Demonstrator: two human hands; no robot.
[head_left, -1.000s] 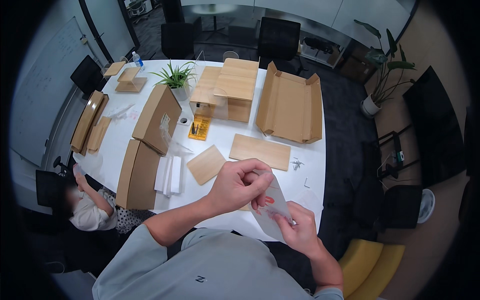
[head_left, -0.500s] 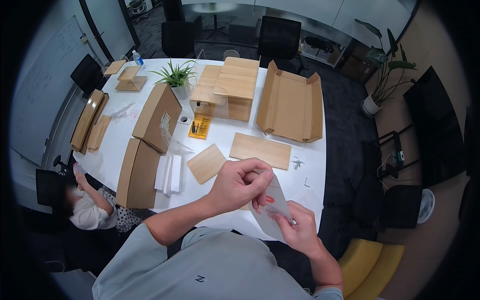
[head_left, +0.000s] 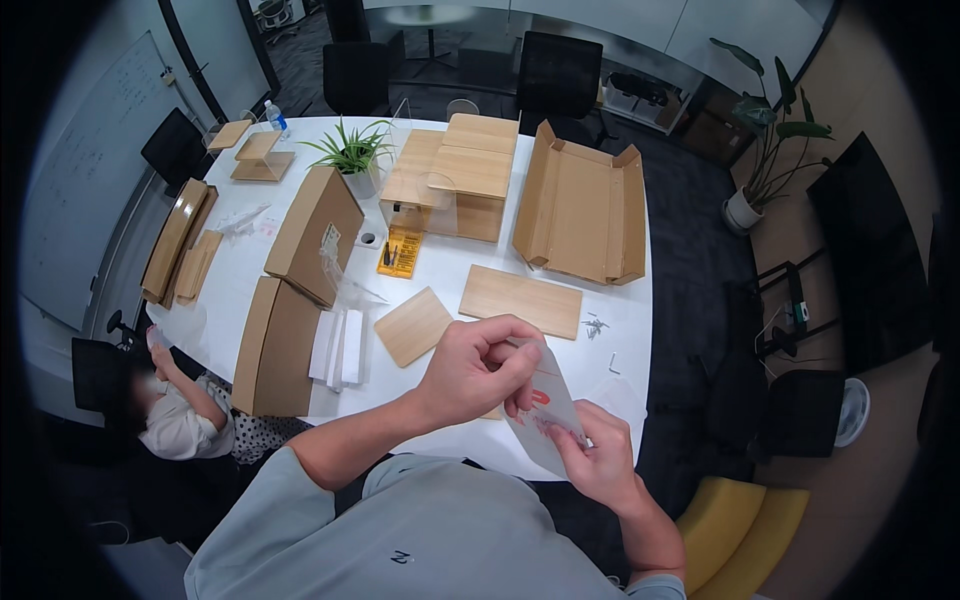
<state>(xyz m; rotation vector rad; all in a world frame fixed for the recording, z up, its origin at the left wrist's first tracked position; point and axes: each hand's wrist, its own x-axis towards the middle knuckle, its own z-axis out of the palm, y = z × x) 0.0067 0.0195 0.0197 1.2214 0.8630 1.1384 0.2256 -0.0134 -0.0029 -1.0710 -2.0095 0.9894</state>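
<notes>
Both of my hands hold a small clear plastic bag (head_left: pixel 548 408) with red print, just above the near edge of the white table (head_left: pixel 620 330). My left hand (head_left: pixel 478 368) pinches the bag's upper edge between thumb and fingers. My right hand (head_left: pixel 598 458) grips its lower right side from below. What is inside the bag I cannot tell. Two flat wooden panels lie on the table just beyond my hands: a small one (head_left: pixel 413 326) and a longer one (head_left: pixel 520 301).
An open cardboard box (head_left: pixel 583 212) and a partly built wooden unit (head_left: pixel 455 185) stand at the back. Cardboard boxes (head_left: pixel 312 236) and a potted plant (head_left: pixel 352 155) are to the left. Small screws (head_left: pixel 597 326) lie right. A seated person (head_left: pixel 175 415) is at the lower left.
My hands have stayed almost still on the bag; the fingers have shifted only slightly along its top edge.
</notes>
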